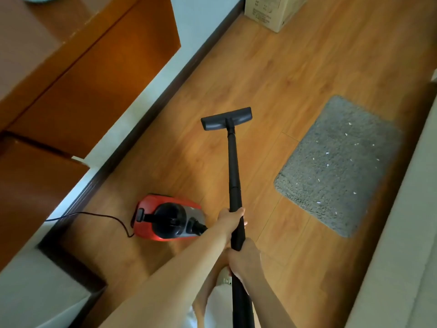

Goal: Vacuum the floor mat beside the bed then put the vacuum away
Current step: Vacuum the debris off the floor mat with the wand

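A grey shaggy floor mat (338, 164) lies on the wooden floor at the right, along the bed's edge (402, 233), with small white scraps scattered on it. I hold the vacuum's black wand (234, 166) in both hands: my left hand (230, 220) grips it higher up, my right hand (243, 259) lower down. The black floor head (225, 118) rests on bare floor, left of the mat and apart from it. The red and black vacuum body (166, 218) sits on the floor to the left of my hands.
A black power cord (94, 215) runs from the vacuum body left toward the wall. Wooden furniture (71, 74) fills the upper left above a dark skirting board (146, 112). A cardboard box (272, 10) stands on the floor at the top.
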Motion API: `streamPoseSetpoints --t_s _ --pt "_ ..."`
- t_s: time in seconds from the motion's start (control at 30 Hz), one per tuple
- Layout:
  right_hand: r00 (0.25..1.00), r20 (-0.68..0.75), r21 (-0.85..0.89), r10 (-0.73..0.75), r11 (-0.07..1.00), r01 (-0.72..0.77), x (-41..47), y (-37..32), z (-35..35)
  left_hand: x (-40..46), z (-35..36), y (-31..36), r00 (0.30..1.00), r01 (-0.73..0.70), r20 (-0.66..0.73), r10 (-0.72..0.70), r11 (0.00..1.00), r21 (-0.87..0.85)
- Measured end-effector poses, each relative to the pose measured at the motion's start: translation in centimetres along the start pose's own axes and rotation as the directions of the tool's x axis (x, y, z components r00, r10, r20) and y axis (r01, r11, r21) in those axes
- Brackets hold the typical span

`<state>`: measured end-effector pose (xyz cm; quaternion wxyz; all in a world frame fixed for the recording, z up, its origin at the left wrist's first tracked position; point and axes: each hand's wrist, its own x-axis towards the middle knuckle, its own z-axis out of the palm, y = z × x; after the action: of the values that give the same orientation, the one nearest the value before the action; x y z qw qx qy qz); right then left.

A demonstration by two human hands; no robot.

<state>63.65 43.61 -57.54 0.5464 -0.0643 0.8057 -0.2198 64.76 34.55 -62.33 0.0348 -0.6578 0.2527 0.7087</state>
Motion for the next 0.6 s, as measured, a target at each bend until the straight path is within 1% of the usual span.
streamPoseSetpoints --t_s 0.13,0.2,0.3,0.47,0.5,0.6 --pt "0.999 0.033 -0.053 -0.04 0.998 0.042 0.8 -0.2 2.5 0.2 -4.0 0.2 0.994 0.003 0.112 0.002 0.999 -0.046" --pt "0.996 0.054 -0.04 -0.067 0.997 0.07 1.4 -0.9 3.5 0.5 -5.5 0.7 0.991 -0.011 0.132 0.022 0.997 -0.081" --pt "0.992 0.101 0.008 -0.07 0.998 0.069 2.3 -2.3 5.0 1.7 -8.1 1.4 0.993 -0.023 0.115 0.033 0.996 -0.088" --pt "0.995 0.102 0.08 -0.023 0.997 0.015 3.8 -4.3 7.4 4.5 -14.0 1.7 0.999 -0.002 -0.038 0.001 0.999 -0.035" --pt "0.995 0.097 0.101 -0.014 0.995 0.004 4.2 -4.4 7.9 5.1 -15.1 1.6 0.997 0.002 -0.075 -0.001 1.0 0.006" --pt "0.997 0.074 0.151 -0.009 0.988 -0.003 5.3 -4.3 9.2 7.6 -18.7 0.8 0.972 0.035 -0.233 -0.02 0.998 0.06"
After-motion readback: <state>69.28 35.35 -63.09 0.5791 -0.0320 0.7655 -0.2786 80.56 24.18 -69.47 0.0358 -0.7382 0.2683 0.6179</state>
